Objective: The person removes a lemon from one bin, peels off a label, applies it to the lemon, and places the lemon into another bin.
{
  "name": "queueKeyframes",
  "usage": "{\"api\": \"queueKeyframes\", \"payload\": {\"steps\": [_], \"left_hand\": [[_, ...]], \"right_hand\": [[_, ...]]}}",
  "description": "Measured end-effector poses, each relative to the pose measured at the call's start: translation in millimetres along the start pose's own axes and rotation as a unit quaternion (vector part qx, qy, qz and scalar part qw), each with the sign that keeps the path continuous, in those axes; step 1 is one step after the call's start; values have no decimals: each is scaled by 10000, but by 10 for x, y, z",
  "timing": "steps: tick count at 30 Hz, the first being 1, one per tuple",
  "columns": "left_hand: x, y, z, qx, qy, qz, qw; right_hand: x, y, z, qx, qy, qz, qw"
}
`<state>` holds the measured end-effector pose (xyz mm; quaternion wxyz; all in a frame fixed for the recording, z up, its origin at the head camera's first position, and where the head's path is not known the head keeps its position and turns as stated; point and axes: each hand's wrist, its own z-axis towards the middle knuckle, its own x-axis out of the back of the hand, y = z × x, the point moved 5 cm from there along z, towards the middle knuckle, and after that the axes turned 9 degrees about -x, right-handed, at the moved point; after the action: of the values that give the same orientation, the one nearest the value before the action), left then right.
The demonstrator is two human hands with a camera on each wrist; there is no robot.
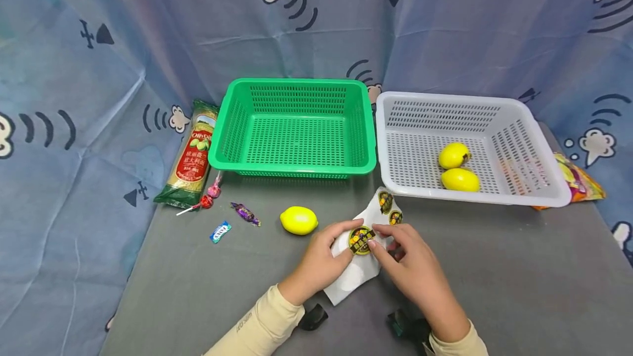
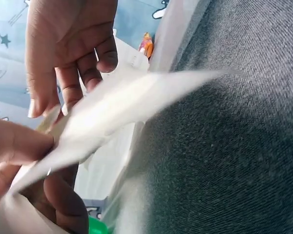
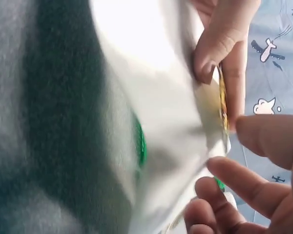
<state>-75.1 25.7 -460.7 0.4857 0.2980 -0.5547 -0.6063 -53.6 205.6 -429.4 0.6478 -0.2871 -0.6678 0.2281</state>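
Both hands low over the grey worktop (image 1: 494,268), working one white sticker sheet (image 1: 353,273). Left hand (image 1: 318,260) pinching the sheet at its near-left edge, thumb on top and fingers curled beneath, apparently steadying the backing so it lifts off the worktop; left wrist view confirms the sheet (image 2: 117,109) raised and bowed between fingers. Right hand (image 1: 412,268) closed in a fingertip grip on a round dark-and-gold sticker (image 1: 361,239), thumb and forefinger meeting at its edge, likely peeling it; right wrist view shows the sticker (image 3: 222,100) edge-on between the fingertips. Two more stickers (image 1: 389,207) just beyond the grip, at the far end of the sheet. Loose lemon (image 1: 299,220) just left of the left hand, bare of any visible sticker. Farther off, beyond the hands: green basket (image 1: 294,166), holding nothing visible; white basket (image 1: 395,142) to the right with two lemons (image 1: 457,166) lying touching. Far left of the grip: pasta packet (image 1: 190,155), wrapped sweets (image 1: 227,213). Snack bag (image 1: 581,180) behind the white basket, partly hidden.
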Motion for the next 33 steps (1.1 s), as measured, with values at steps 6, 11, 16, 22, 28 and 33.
{"api": "queueKeyframes", "payload": {"steps": [6,11,16,22,28,33], "left_hand": [[-26,-9,-2,101,-242,-376,9989],[-23,58,-8,-575,-447,860,9936],[251,269,-11,-1632,-164,3001,9397],[790,7,-43,-502,-904,3608,9269],[1021,-209,-148,85,-202,3049,9521],[772,-135,-125,254,702,-662,9950]], "right_hand": [[20,-1,4,-183,191,14,9996],[148,142,11,-782,221,-131,9966],[315,334,12,-1300,363,-4,9909],[328,388,22,-1534,248,282,9874],[181,219,39,-1663,-288,1237,9779],[-30,-65,16,-1781,-677,3143,9300]]}}
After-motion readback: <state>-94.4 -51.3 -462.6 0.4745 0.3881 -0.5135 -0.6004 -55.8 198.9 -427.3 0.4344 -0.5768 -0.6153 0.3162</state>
